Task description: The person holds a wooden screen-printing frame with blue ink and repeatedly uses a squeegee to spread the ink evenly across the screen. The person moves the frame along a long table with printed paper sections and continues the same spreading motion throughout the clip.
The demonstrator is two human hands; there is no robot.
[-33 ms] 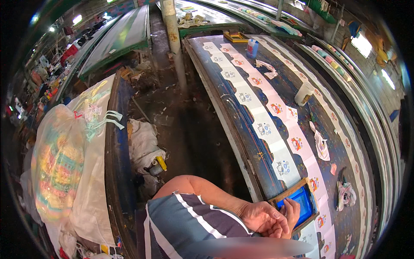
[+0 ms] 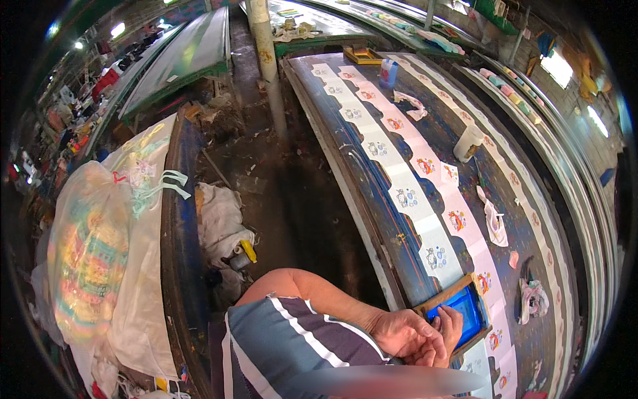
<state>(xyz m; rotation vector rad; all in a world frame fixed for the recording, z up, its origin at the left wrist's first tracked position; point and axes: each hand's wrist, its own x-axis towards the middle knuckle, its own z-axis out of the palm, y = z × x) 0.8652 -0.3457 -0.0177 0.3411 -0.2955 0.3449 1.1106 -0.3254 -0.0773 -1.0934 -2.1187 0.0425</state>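
Note:
At the lower right, a wooden-framed printing screen [image 2: 482, 302] with bright blue ink inside lies across a white printed strip [image 2: 420, 229] and the pink printed strip [image 2: 458, 223] beside it. My left hand [image 2: 405, 336] is at the frame's near left corner, its fingers bent inward. Against it, my right hand [image 2: 449, 329] bends its fingers over the near left part of the screen. Something blue shows by those fingertips, too covered to name. What either hand holds, if anything, is hidden. A blurred patch covers the area just below both hands.
On the long dark table stand a white tub [image 2: 469, 143], a blue container [image 2: 389, 74] and another wooden frame [image 2: 363, 56]; stained rags [image 2: 533, 299] lie about. Left of the aisle, a clear bag of colourful cloth [image 2: 93, 259] rests on another table. A post [image 2: 263, 40] rises beyond.

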